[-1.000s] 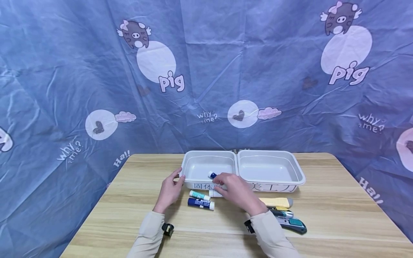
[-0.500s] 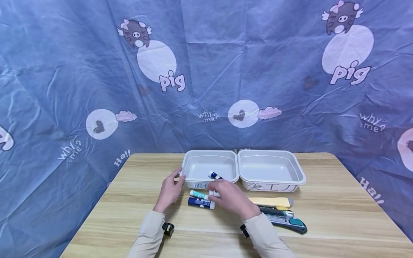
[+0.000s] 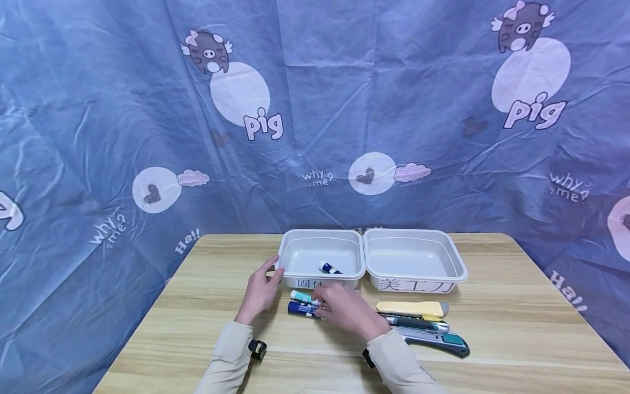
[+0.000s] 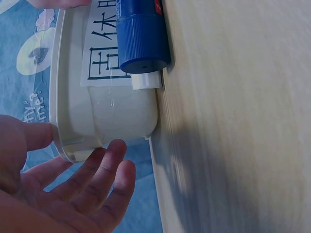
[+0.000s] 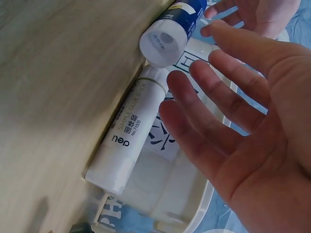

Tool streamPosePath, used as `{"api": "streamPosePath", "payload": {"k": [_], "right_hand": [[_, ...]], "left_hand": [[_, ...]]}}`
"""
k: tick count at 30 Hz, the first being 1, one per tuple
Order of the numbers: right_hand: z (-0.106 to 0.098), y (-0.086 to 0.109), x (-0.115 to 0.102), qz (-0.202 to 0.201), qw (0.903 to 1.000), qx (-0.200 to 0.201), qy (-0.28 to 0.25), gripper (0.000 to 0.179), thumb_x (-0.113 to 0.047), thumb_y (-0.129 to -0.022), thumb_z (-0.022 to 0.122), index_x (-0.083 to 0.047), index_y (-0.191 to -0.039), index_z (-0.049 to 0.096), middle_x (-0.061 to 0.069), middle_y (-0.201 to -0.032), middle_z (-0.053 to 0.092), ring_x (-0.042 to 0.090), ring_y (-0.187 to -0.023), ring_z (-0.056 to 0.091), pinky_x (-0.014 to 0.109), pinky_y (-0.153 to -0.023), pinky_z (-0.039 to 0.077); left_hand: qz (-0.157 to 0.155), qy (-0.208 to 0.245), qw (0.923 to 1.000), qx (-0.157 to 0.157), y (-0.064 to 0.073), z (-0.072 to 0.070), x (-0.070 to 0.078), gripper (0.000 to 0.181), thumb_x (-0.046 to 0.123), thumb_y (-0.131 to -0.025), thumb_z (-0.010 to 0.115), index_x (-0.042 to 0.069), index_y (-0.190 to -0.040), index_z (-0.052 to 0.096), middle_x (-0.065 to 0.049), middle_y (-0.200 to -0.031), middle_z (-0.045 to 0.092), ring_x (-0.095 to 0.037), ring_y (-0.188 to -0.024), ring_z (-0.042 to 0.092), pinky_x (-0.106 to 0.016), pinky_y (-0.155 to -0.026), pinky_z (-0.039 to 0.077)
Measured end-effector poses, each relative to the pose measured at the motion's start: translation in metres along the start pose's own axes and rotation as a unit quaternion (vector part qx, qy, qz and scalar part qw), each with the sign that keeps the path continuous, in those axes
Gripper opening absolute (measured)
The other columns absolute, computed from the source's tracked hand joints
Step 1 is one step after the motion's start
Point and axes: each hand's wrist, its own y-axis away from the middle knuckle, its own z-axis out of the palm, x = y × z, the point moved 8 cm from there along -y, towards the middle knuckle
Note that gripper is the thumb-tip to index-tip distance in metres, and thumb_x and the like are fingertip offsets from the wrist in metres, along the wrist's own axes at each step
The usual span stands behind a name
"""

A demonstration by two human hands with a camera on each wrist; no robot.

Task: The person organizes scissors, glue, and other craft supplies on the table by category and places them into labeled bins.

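Now that the right hand [image 3: 346, 311] has moved off the left tray [image 3: 299, 257], loosely spread over the blue glue stick [image 3: 301, 308], one navy stick [image 3: 331, 268] is in, left hand [image 3: 260, 291] holding the tray's corner.

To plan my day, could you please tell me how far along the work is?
Looks done: one glue stick lies in the left tray, which the left hand touches. Underway: the right hand is by a loose blue stick, teal stick and white stick. Apparently remaining: those and the cutters.
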Motion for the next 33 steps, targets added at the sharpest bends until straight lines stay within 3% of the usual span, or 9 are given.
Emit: {"api": "streamPosePath", "payload": {"k": [11,25,33], "right_hand": [[0.012,-0.002,0.002,0.003,0.9997,-0.024,0.005,0.022,-0.011,-0.084,0.082,-0.014,-0.104,0.075,-0.001,-0.098,0.074,0.013,-0.086,0.068,0.029,-0.076,0.058],[0.012,0.001,-0.006,-0.019,0.9989,-0.029,0.033,0.026,-0.014,-0.081,0.086,-0.014,-0.105,0.076,0.001,-0.104,0.075,0.017,-0.093,0.071,0.032,-0.080,0.059],[0.014,0.001,-0.004,0.004,0.9986,-0.051,0.007,0.025,-0.015,-0.081,0.086,-0.012,-0.105,0.076,0.003,-0.100,0.077,0.015,-0.090,0.071,0.030,-0.081,0.059]], "left_hand": [[-0.005,0.005,1.0000,-0.001,0.000,0.000,-0.001,0.048,0.020,-0.105,0.058,0.002,-0.149,0.051,-0.029,-0.131,0.062,-0.032,-0.092,0.071,-0.028,-0.068,0.055],[0.005,0.002,1.0000,0.002,-0.001,0.000,-0.001,0.047,0.020,-0.105,0.058,-0.001,-0.147,0.052,-0.028,-0.127,0.064,-0.031,-0.089,0.072,-0.031,-0.068,0.055],[0.003,0.002,1.0000,0.003,0.000,0.000,-0.001,0.047,0.020,-0.105,0.059,0.000,-0.147,0.052,-0.028,-0.127,0.064,-0.031,-0.090,0.072,-0.032,-0.070,0.057]]}}
